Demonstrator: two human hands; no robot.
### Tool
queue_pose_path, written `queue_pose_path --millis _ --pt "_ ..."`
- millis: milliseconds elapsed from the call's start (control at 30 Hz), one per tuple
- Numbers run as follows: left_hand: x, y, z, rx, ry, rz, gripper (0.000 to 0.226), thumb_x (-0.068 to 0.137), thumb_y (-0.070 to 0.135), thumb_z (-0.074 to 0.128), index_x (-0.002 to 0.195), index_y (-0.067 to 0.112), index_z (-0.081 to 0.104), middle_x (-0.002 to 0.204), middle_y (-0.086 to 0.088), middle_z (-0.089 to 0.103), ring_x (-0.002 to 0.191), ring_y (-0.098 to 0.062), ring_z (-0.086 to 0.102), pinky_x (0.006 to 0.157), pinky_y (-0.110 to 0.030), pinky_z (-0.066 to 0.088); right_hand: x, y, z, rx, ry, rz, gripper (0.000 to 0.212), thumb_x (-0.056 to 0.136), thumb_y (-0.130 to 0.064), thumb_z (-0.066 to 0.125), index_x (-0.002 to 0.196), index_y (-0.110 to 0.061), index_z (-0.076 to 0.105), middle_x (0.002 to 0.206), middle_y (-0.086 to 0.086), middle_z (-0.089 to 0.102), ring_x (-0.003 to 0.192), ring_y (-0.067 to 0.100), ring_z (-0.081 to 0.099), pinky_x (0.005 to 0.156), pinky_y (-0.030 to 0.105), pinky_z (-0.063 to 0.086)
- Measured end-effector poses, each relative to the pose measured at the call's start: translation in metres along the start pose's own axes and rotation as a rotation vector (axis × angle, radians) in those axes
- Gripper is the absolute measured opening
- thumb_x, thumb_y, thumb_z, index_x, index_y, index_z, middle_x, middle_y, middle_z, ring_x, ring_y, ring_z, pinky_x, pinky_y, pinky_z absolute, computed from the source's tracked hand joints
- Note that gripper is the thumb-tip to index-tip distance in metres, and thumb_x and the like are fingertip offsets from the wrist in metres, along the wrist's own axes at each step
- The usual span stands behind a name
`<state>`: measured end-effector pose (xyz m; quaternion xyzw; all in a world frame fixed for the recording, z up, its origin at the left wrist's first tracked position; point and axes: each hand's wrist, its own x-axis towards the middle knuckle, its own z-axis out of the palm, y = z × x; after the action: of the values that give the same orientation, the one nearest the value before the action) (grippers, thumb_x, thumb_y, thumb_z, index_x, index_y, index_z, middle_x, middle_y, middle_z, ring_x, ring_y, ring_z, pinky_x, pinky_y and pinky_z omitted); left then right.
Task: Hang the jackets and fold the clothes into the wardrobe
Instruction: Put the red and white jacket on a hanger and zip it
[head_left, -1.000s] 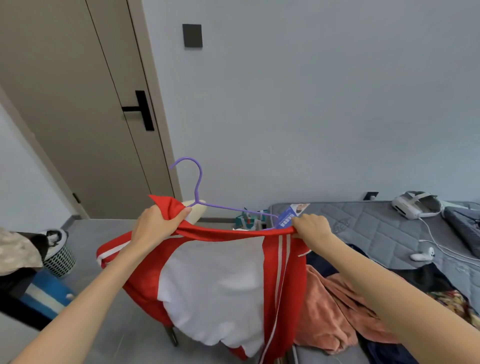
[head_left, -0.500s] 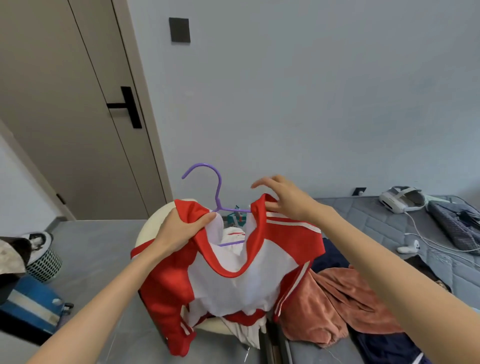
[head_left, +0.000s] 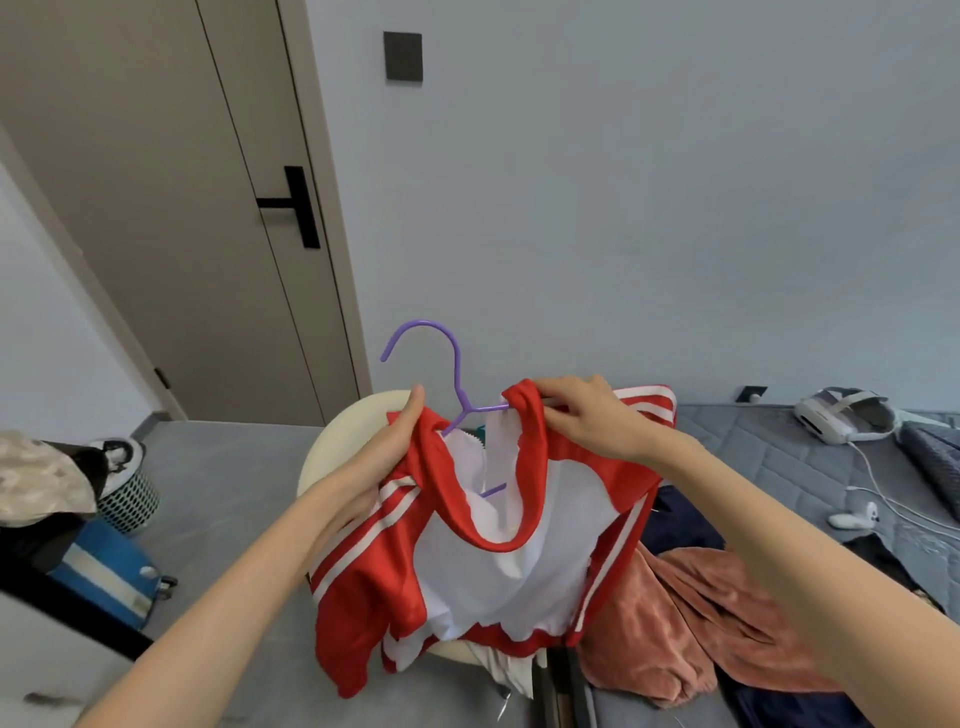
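A red and white jacket (head_left: 498, 561) hangs in front of me on a purple hanger (head_left: 447, 358), whose hook sticks up above the collar. My left hand (head_left: 395, 447) grips the jacket's left shoulder by the collar. My right hand (head_left: 587, 415) pinches the red collar on the right side, over the hanger's arm. The lower bar of the hanger shows inside the open neck; the rest is hidden by cloth.
A cream round stool (head_left: 343, 436) stands behind the jacket. A bed with a grey quilted mattress (head_left: 779, 457) on the right carries a pink garment (head_left: 691, 623), dark clothes and a white headset (head_left: 841, 415). A laundry basket (head_left: 127, 493) and blue case (head_left: 104, 571) sit left, below a closed door (head_left: 182, 208).
The jacket went from being stretched wide between both hands to hanging bunched on the hanger. My right hand moved in to the collar and closed on it. My left hand kept its hold.
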<state>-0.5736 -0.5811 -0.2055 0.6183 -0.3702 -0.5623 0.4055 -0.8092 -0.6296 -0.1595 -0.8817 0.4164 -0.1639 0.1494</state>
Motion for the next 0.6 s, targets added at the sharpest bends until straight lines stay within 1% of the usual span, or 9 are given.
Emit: queue_pose_path --millis 67,100,167,300,367,433,500,567,600 --pt "0.005 0.004 -0.009 0.003 -0.053 0.006 0.041 0.091 0.054 0.050 0.090 0.022 0.075 0.095 -0.005 0.075 0.084 -0.015 0.071 0.074 -0.027 0.054 -0.001 -0.001 -0.006 0.123 0.031 0.042 0.016 0.095 -0.015 0.052 0.104 -0.021 0.065 0.093 -0.001 0.069 0.093 0.019 0.063 0.092 0.042 0.044" --pt "0.007 0.006 -0.015 0.075 -0.052 0.035 0.034 0.093 0.047 0.052 0.100 0.021 0.072 0.097 -0.002 0.074 0.085 -0.014 0.070 0.074 -0.024 0.053 -0.003 -0.001 -0.008 0.213 0.052 0.073 0.015 0.094 -0.014 0.055 0.096 -0.025 0.066 0.091 -0.005 0.069 0.091 0.016 0.063 0.092 0.041 0.045" --pt "0.011 0.006 -0.030 0.323 0.007 0.064 0.035 0.094 0.042 0.055 0.115 0.016 0.066 0.104 -0.001 0.072 0.088 -0.013 0.067 0.074 -0.022 0.050 -0.008 -0.001 -0.013 0.376 0.100 0.133 0.019 0.088 -0.011 0.060 0.085 -0.029 0.067 0.083 -0.010 0.069 0.086 0.014 0.064 0.088 0.039 0.050" --pt "0.017 -0.003 -0.045 0.756 0.012 0.108 0.040 0.088 0.039 0.065 0.110 0.006 0.063 0.103 -0.012 0.066 0.101 -0.031 0.062 0.083 -0.034 0.048 -0.010 -0.001 -0.011 0.411 0.151 0.196 0.013 0.080 -0.010 0.060 0.084 -0.017 0.070 0.085 -0.001 0.072 0.087 0.023 0.066 0.085 0.044 0.053" --pt "0.014 -0.003 -0.034 0.774 0.131 0.238 0.051 0.089 0.039 0.063 0.127 0.009 0.049 0.111 -0.009 0.059 0.103 -0.026 0.057 0.089 -0.030 0.040 -0.008 -0.002 -0.009 0.405 0.158 0.213 0.009 0.077 -0.016 0.061 0.081 -0.018 0.069 0.084 0.001 0.072 0.085 0.024 0.066 0.082 0.044 0.054" --pt "0.006 0.002 -0.017 0.654 0.189 0.347 0.054 0.093 0.044 0.053 0.137 0.016 0.040 0.119 -0.003 0.054 0.097 -0.008 0.053 0.086 -0.016 0.034 -0.006 -0.001 -0.009 0.434 0.176 0.244 0.006 0.075 -0.020 0.062 0.076 -0.019 0.068 0.080 -0.001 0.072 0.078 0.018 0.065 0.076 0.041 0.055" --pt "-0.007 0.006 -0.008 0.542 -0.067 0.330 0.047 0.092 0.059 0.039 0.123 0.027 0.056 0.116 0.007 0.061 0.080 0.009 0.054 0.071 -0.005 0.036 -0.003 0.002 -0.010 0.472 0.197 0.283 0.007 0.071 -0.024 0.062 0.072 -0.018 0.066 0.072 -0.003 0.071 0.072 0.011 0.063 0.075 0.040 0.054" --pt "-0.023 0.010 -0.006 0.507 -0.374 0.214 0.051 0.083 0.070 0.035 0.103 0.036 0.066 0.101 0.011 0.069 0.070 0.006 0.058 0.066 -0.008 0.043 0.000 0.007 -0.012 0.521 0.225 0.320 0.013 0.067 -0.029 0.061 0.067 -0.017 0.064 0.065 -0.003 0.066 0.068 0.010 0.061 0.081 0.043 0.054" --pt "-0.030 0.011 -0.005 0.538 -0.470 0.226 0.043 0.084 0.067 0.039 0.095 0.037 0.068 0.091 0.014 0.069 0.070 0.005 0.058 0.066 -0.010 0.044 0.002 0.008 -0.012 0.543 0.245 0.338 0.014 0.066 -0.031 0.061 0.065 -0.016 0.062 0.063 -0.003 0.063 0.066 0.010 0.058 0.081 0.043 0.054"
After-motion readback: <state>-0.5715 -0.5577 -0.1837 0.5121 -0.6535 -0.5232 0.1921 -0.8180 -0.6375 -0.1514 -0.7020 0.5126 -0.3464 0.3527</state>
